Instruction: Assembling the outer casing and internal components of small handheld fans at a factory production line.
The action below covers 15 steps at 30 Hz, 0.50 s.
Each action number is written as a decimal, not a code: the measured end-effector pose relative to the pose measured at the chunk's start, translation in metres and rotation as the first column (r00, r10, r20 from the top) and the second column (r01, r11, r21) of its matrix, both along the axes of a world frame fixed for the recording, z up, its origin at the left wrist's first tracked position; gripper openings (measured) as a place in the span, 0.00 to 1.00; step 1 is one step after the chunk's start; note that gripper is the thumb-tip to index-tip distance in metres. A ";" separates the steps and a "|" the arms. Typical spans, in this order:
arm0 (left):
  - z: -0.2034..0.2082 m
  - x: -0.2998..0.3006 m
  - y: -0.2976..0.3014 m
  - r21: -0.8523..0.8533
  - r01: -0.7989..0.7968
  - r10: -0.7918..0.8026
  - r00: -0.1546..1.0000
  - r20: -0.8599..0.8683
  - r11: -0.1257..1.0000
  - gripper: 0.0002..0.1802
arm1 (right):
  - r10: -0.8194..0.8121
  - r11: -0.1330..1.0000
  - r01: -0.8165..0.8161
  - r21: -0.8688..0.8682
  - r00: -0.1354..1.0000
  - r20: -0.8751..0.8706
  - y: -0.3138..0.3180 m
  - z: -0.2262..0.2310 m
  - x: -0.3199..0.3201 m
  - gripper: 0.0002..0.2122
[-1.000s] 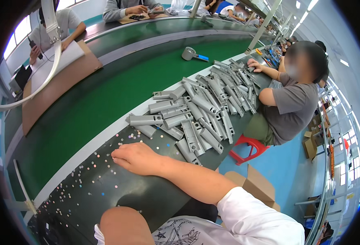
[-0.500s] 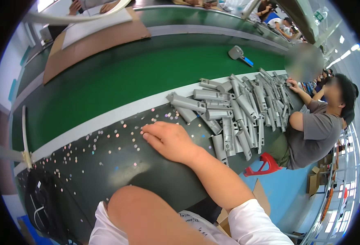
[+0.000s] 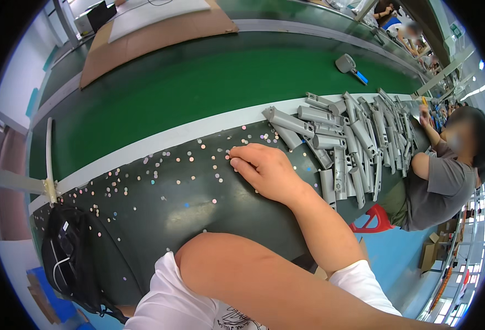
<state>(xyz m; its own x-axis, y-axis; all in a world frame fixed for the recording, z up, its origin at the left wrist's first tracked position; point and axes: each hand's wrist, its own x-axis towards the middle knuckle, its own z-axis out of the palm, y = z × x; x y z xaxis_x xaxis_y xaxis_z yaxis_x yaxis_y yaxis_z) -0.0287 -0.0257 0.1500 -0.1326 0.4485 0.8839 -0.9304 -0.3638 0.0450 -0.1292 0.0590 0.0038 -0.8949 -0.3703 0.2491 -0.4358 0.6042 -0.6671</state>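
Note:
My right hand (image 3: 267, 171) rests low over the dark tabletop (image 3: 154, 242), its fingers curled and drawn together. Thumb and forefinger meet beside several small round discs (image 3: 214, 167); whether one is pinched between them is too small to tell. More of these pale, pink and blue dots lie scattered leftward along the table. My left forearm (image 3: 286, 280) crosses in front of my body toward the lower right, and its hand is outside the picture. Right of my right hand lies a heap of grey, trough-shaped plastic housings (image 3: 330, 143).
Beyond a white rail runs a green conveyor belt (image 3: 215, 77), carrying a grey part with a blue handle (image 3: 352, 69). A black bag (image 3: 69, 258) sits at the left edge. A co-worker in a grey shirt (image 3: 438, 187) sits at the right, near a red stool (image 3: 375, 220). Cardboard (image 3: 160, 41) lies far left.
The whole view has shifted, so the table and heap appear farther right. My left forearm now stretches farther across to the lower right. My right hand stays closed over the discs.

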 end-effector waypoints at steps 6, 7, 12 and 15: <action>0.004 0.000 0.004 0.040 0.062 -0.062 0.998 -0.017 0.997 0.18 | 0.003 1.000 -0.004 -0.027 0.999 -0.035 -0.002 -0.004 -0.005 0.08; 0.006 0.000 0.005 0.045 0.075 -0.074 0.997 -0.022 0.996 0.18 | 0.010 1.000 -0.011 -0.015 1.000 -0.028 -0.002 -0.001 -0.009 0.08; 0.025 0.003 0.014 0.032 0.159 -0.155 0.984 -0.090 0.987 0.18 | 0.020 1.000 -0.021 -0.005 0.995 -0.100 0.000 0.002 -0.008 0.09; 0.051 0.012 0.017 -0.005 0.231 -0.226 0.949 -0.218 0.973 0.18 | -0.007 0.998 0.011 0.054 0.996 -0.084 0.002 -0.004 -0.004 0.09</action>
